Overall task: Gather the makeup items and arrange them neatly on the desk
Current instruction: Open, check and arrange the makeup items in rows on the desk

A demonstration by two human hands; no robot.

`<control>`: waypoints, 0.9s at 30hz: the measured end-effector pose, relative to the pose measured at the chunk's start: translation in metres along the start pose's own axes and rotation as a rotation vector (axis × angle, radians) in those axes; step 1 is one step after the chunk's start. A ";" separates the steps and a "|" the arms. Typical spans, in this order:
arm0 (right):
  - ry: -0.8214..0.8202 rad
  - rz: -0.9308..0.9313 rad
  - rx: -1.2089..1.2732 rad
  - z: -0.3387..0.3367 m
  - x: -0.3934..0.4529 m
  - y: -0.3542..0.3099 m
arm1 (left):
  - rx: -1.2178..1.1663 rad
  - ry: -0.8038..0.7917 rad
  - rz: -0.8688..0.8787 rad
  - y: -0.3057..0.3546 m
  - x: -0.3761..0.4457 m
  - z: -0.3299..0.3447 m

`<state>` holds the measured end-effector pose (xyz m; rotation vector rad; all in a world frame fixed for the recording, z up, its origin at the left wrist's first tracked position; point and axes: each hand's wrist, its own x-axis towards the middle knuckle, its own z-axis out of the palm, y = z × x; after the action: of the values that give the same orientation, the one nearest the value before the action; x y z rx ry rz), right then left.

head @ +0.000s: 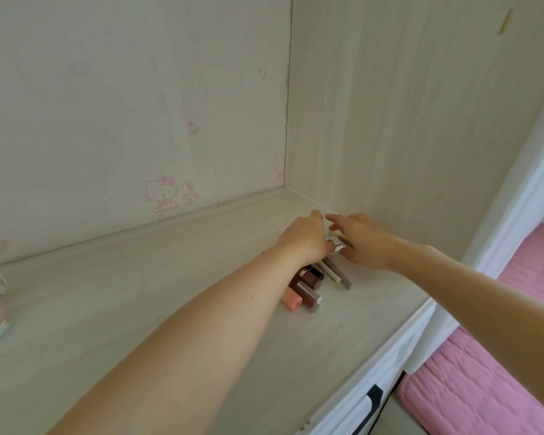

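both forearms [201, 340] reach to makeup tubes [308, 287] lying side by side.

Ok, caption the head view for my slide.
Both hands reach over small makeup tubes and slim pencils on the pale wooden desk.

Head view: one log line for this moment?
left hand: on makeup items, grip unclear | right hand: open, by silver tube | desk: items in loose row, near corner
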<state>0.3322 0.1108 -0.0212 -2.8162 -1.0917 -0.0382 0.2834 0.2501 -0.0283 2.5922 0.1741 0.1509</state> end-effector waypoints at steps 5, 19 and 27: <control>-0.004 0.005 0.033 0.007 0.005 0.001 | -0.029 0.004 -0.014 0.000 0.005 0.006; 0.092 0.087 0.190 0.013 0.006 0.010 | -0.057 0.059 -0.034 0.001 0.007 0.011; 0.236 0.153 0.698 -0.013 -0.007 0.002 | -0.345 0.208 0.039 0.001 -0.011 -0.023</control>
<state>0.3289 0.1028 -0.0087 -2.1860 -0.6609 0.0209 0.2699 0.2591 -0.0087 2.2343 0.1575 0.4272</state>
